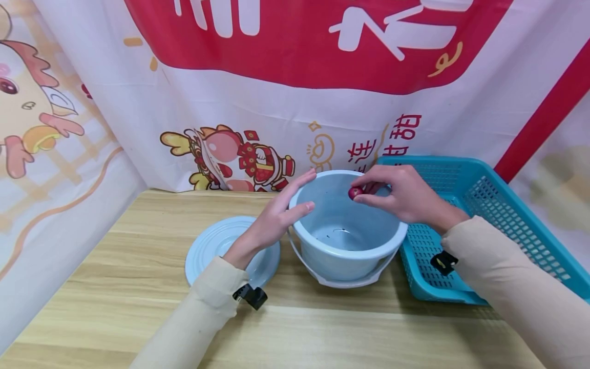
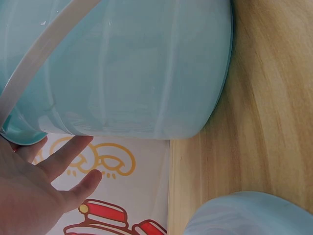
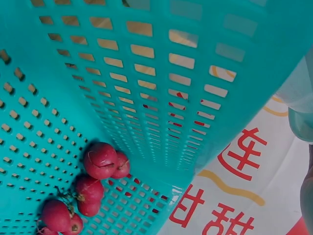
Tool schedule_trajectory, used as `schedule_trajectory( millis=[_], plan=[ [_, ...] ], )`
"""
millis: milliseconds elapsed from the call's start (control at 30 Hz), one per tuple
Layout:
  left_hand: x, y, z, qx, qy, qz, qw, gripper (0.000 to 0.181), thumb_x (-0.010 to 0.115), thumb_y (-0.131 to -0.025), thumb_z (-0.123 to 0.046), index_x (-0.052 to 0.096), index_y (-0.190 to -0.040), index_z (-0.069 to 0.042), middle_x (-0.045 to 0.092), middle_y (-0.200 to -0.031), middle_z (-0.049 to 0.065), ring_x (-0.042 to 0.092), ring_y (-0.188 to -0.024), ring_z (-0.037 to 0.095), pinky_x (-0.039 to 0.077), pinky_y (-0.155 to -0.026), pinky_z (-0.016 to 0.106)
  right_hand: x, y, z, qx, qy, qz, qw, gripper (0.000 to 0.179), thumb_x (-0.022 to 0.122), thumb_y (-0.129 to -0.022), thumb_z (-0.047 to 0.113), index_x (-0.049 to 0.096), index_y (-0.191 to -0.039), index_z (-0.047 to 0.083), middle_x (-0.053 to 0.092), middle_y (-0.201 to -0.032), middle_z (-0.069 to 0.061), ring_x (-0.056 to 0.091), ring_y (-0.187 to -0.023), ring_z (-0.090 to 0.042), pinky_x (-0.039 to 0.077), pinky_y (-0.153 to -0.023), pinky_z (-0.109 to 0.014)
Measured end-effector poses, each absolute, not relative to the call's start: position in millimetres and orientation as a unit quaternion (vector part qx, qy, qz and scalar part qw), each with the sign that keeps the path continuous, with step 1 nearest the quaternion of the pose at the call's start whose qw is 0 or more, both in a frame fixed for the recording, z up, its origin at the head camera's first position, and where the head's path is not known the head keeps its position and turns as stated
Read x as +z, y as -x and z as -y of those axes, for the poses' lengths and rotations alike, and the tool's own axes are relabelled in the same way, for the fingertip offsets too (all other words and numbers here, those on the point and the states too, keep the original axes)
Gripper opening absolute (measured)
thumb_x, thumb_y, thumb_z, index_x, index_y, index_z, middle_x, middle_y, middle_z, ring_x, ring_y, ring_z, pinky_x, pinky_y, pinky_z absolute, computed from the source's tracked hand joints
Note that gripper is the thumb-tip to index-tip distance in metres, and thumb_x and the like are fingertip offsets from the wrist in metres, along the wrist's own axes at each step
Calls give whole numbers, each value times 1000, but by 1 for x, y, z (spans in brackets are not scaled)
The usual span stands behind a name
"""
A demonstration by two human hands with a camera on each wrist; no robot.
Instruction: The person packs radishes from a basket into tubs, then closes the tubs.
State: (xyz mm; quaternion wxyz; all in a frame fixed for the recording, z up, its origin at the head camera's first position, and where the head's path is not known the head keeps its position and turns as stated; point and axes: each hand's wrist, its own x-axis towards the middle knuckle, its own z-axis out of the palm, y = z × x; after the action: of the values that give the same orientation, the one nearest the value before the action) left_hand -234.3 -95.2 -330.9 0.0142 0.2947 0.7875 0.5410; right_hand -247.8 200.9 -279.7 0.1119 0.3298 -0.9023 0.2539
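A light blue bucket (image 1: 338,264) stands upright on the table, its mouth uncovered and a few dark bits on its bottom. My right hand (image 1: 403,197) pinches a small red radish (image 1: 355,192) between thumb and fingers, over the bucket's mouth near its far right side. At the bucket's left rim is my left hand (image 1: 275,215), fingers extended. The left wrist view has those fingers (image 2: 66,156) beside the bucket's outer wall (image 2: 127,73). Several red radishes (image 3: 101,160) lie in a corner of the teal basket (image 3: 195,14) in the right wrist view.
Left of the bucket a round light blue lid (image 1: 200,251) lies flat, partly behind my left forearm. The bucket's handle (image 1: 318,277) hangs down at its front. The basket stands close on the bucket's right. A printed cloth (image 1: 258,97) rises behind the wooden table (image 1: 106,287).
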Motion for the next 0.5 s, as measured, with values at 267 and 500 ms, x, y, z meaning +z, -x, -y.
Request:
schedule_trajectory(
  millis=[267, 500],
  plan=[
    [-331, 235, 96, 543, -299, -785, 11, 67, 54, -105, -34, 32, -167, -26, 24, -178, -6, 22, -165, 15, 23, -132, 61, -278, 249, -200, 230, -348, 902, 111, 39, 88, -87, 21, 78, -124, 13, 79, -113, -2, 74, -96, -16, 63, -74, -26],
    [-331, 235, 96, 542, -296, -786, 14, 67, 54, -105, -34, 32, -168, -27, 24, -178, -9, 22, -165, 14, 22, -133, 60, -277, 249, -199, 213, -348, 907, 101, 39, 89, -86, 20, 78, -124, 14, 79, -110, -1, 74, -96, -16, 62, -71, -25]
  ],
)
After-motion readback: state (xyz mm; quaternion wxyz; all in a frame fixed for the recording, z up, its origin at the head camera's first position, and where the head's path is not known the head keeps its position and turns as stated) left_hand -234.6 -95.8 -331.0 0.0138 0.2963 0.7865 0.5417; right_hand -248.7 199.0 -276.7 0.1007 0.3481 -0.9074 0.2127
